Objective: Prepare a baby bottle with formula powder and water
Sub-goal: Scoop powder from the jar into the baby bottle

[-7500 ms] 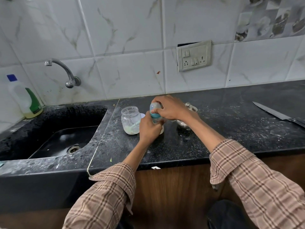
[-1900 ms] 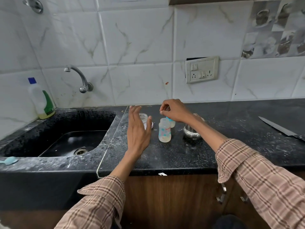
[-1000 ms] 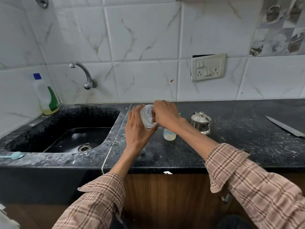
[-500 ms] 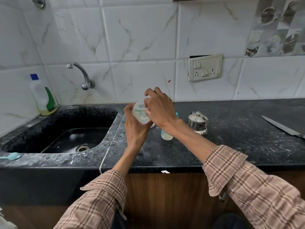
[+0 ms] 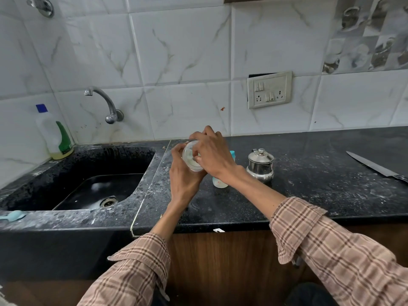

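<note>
Counter (image 5: pixel 309 184): black stone, dusted w/ white powder, runs from sink to right edge.
Sink (image 5: pixel 92 191): black basin sunk in counter's left end; tap (image 5: pixel 103 102) on wall above its back edge.
Soap bottle (image 5: pixel 55 133): upright at sink's back-left corner.
Knife (image 5: pixel 375 166): flat near counter's right edge.
Steel pot (image 5: pixel 260 165): lidded, mid-counter, just right of baby bottle.
L hand (image 5: pixel 183 175): fingers wrapped round jar from below.
R hand (image 5: pixel 214 153): over jar's mouth, fingertips curled in; can't tell what they pinch.
Jar (image 5: pixel 191 157): clear, tilted, held above counter near sink's right rim; whitish powder inside.
Baby bottle (image 5: pixel 218 183): upright on counter, mostly hidden behind R wrist.
Blue scoop (image 5: pixel 13 215): on sink's front-left rim.
</note>
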